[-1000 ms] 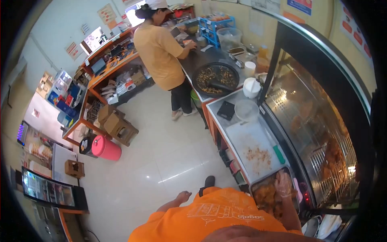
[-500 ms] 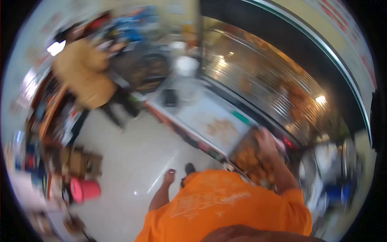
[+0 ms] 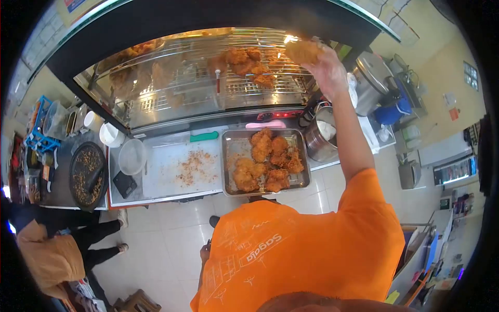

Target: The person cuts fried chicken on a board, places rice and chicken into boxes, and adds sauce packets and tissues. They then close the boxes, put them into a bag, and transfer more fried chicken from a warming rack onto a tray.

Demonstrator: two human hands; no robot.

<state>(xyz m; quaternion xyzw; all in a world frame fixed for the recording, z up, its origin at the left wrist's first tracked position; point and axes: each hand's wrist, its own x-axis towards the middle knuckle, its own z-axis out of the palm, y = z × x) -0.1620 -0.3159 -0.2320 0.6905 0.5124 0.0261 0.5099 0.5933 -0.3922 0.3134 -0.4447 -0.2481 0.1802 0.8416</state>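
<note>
At the right end of the glass warming cabinet (image 3: 171, 122), my right hand (image 3: 330, 75) is raised and closed around a piece of fried chicken (image 3: 304, 52). A thin, clear covering, like a plastic glove, seems to be on that hand. Inside the cabinet, more fried chicken (image 3: 244, 63) lies on wire racks. Below it, a metal tray (image 3: 228, 191) holds several browned pieces (image 3: 248, 174). Low beside my orange shirt hangs my left hand (image 3: 206, 252), largely hidden; its fingers look curled, with something small and dark by them.
Left of the tray, a white board (image 3: 161, 182) carries crumbs, a green-handled knife (image 3: 204, 136) and a plastic tub (image 3: 132, 157). A metal pot (image 3: 321, 138) stands right of the tray. A dark round pan (image 3: 88, 174) sits farther left, near another person (image 3: 52, 255).
My right hand has gone from the tray up to the cabinet and now holds a chicken piece. The view has swung round, putting the other person at the lower left.
</note>
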